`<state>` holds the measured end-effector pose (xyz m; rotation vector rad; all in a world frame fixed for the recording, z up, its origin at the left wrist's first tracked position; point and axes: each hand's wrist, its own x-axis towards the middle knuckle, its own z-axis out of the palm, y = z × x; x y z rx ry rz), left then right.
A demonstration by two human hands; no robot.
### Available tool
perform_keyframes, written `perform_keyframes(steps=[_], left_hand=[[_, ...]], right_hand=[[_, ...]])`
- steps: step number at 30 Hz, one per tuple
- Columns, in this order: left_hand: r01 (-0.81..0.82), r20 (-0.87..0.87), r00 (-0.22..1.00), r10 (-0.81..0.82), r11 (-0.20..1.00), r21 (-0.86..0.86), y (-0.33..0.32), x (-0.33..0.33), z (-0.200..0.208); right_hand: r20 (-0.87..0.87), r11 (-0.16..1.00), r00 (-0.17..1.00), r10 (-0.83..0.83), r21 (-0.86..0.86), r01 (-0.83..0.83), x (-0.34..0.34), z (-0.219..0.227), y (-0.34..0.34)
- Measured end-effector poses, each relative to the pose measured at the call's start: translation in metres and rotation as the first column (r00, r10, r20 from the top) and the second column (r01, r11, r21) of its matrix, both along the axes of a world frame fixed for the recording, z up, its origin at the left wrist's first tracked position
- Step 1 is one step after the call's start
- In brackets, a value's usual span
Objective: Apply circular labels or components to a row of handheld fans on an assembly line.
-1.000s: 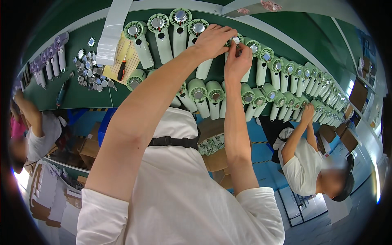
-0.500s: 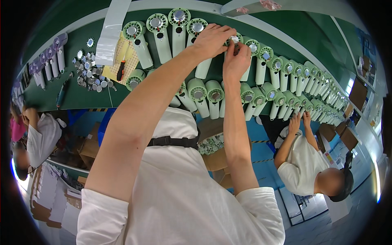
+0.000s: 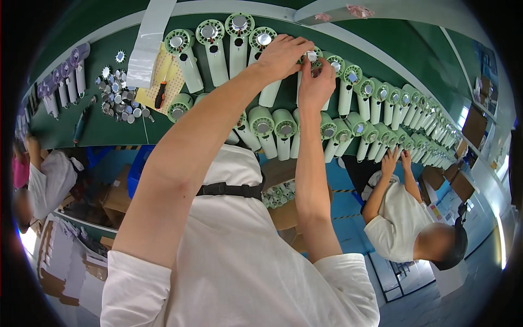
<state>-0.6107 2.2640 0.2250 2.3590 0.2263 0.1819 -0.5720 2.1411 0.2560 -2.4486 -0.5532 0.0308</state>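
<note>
Both of my hands meet at the head of one pale green handheld fan (image 3: 312, 56) in the back row. My left hand (image 3: 284, 54) reaches over from the left, its fingers curled onto the rim of that head. My right hand (image 3: 317, 84) is closed in a pinch at the near edge of the same head, thumb and forefinger close together. A small white or silver square piece shows on the fan's centre between my fingertips. Just left stands another green fan with a silver disc (image 3: 263, 39) in its middle; my left hand partly covers it.
Two rows of green fans (image 3: 376, 95) run along the green table (image 3: 180, 133). Loose silver discs (image 3: 122, 103) lie at left, near a screwdriver (image 3: 160, 95) on a yellow dotted sheet (image 3: 150, 92). Purple fans (image 3: 71, 76) stand farther left. A co-worker's hands (image 3: 393, 162) touch fans at right.
My hands stay at the same fan with only a slight shift of the fingers. The white or silver piece on its head shows more plainly now. The view has moved a little.
</note>
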Motion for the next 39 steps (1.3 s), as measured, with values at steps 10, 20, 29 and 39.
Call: perform_keyframes(steps=[10,20,29,39], left_hand=[[0.006,-0.016,1.000,-0.006,1.000,0.001,0.002,0.000,0.000],[0.027,-0.033,0.999,-0.026,0.999,0.045,-0.005,-0.002,0.011],[-0.098,0.067,0.993,0.100,0.994,-0.041,-0.025,-0.055,0.051],[-0.086,0.128,0.987,0.098,0.992,-0.092,-0.053,-0.071,0.068]], right_hand=[[0.021,1.000,1.000,-0.015,-0.016,0.015,0.005,-0.018,0.003],[0.007,0.993,0.998,-0.057,0.101,0.056,0.004,-0.016,0.000],[-0.883,0.446,0.340,0.323,0.459,0.768,-0.005,0.038,-0.045],[-0.830,0.461,0.188,0.525,0.462,0.758,-0.032,0.050,-0.046]])
